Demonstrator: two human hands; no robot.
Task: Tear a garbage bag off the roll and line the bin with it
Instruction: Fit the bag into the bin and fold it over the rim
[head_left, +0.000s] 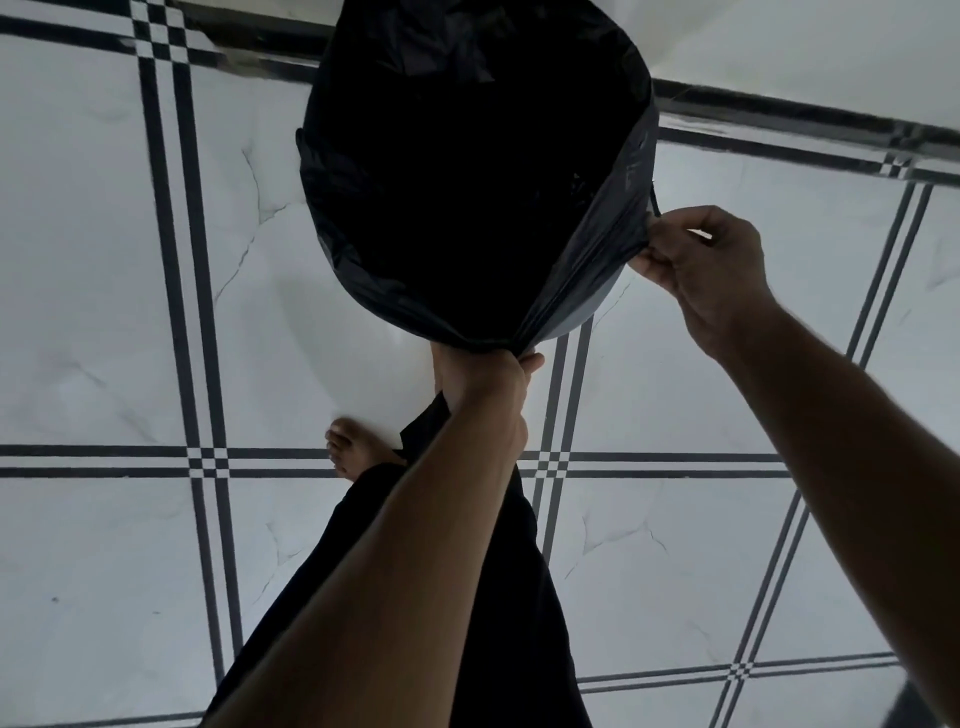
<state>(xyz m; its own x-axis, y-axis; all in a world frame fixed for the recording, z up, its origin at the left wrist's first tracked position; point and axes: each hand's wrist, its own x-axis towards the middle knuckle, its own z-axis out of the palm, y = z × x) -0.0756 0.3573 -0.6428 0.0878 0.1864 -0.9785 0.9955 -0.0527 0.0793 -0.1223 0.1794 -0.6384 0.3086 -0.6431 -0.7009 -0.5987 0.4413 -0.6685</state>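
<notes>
Garbage bag (467, 197) is already draped inside the bin (587, 306); left hand (485, 379) grips its hem at the near rim, right hand (701, 265) pinches it on the right; that slack stretch between them needs folding down, I reckon.

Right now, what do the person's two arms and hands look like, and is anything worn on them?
Both forearms are bare from the bottom edge of the picture up to the hands: no sleeves show. The left hand and the right hand have no gloves, and I see no watch, bracelet or ring on the parts that show. Both arms have fine hair. Lower down, the person wears black trousers, and one bare foot shows.
</notes>
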